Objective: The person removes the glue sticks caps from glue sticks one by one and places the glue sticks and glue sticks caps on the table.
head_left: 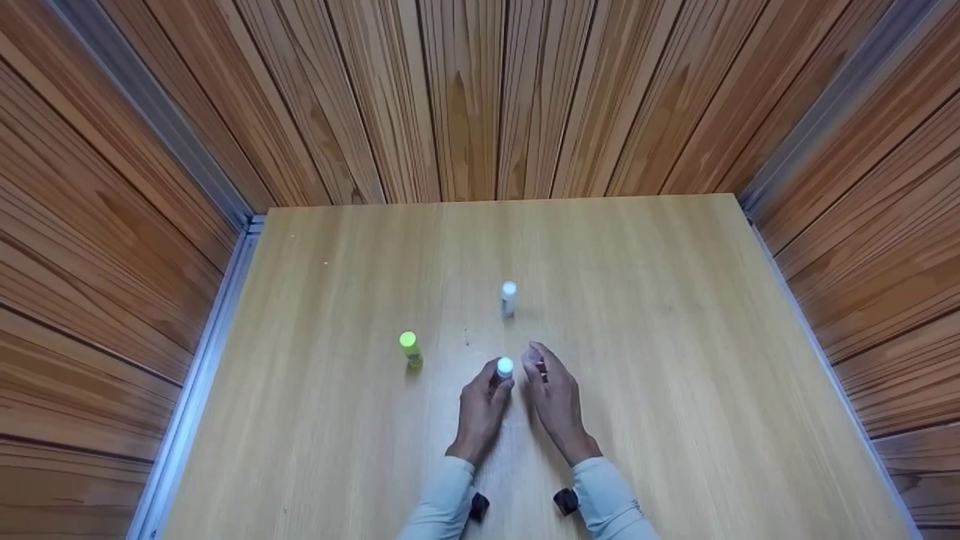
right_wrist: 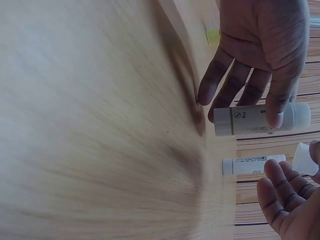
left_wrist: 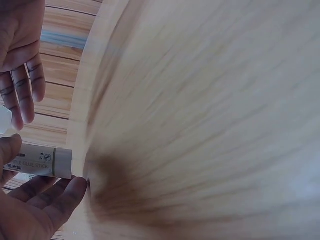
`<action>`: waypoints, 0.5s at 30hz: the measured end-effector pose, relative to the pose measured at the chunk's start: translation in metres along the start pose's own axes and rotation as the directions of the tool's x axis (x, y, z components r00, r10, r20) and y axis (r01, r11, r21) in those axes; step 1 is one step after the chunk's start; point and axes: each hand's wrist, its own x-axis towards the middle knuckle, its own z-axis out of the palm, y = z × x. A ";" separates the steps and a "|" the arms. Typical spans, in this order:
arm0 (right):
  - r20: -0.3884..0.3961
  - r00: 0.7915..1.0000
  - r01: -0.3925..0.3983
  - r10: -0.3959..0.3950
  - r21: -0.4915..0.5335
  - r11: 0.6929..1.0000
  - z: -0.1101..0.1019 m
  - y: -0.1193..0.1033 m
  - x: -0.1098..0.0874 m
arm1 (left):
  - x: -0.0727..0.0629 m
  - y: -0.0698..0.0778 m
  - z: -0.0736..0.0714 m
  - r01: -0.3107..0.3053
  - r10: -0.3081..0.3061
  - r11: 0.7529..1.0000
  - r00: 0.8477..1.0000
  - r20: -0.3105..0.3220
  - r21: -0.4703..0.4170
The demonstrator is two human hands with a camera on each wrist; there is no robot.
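My left hand (head_left: 480, 412) grips an upright white glue stick (right_wrist: 242, 120) between thumb and fingers. Printed lettering shows on its label in the left wrist view, and its white top faces up in the head view. To its right, my right hand (head_left: 555, 394) holds a ribbed, translucent white cap (right_wrist: 303, 160) between thumb and fingers. The hands are close together, apart from each other, over the front middle of the table. Beyond them a second white glue stick (head_left: 508, 300) stands upright. A green-topped glue stick (head_left: 409, 349) stands to the left of the left hand.
The light wooden table (head_left: 337, 450) extends on both sides of the hands. Wood-plank walls (head_left: 465, 105) enclose its back and sides, with metal posts (head_left: 165, 112) at the corners. Dark wrist devices (head_left: 478, 507) sit by the sleeves.
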 end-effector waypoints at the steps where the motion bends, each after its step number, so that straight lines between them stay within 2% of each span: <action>1: -0.001 1.000 0.001 -0.001 -0.001 1.000 0.000 0.000 0.000 | -0.001 0.000 0.000 0.003 -0.003 1.000 1.000 0.000 -0.003; 5: 0.001 1.000 -0.004 0.004 -0.013 1.000 -0.001 0.001 -0.003 | -0.003 0.000 -0.001 0.011 -0.011 1.000 1.000 -0.007 0.000; 15: 0.024 0.999 0.035 -0.033 -0.111 0.993 0.004 0.009 -0.015 | -0.011 -0.006 0.000 -0.092 0.091 0.996 0.995 -0.048 -0.002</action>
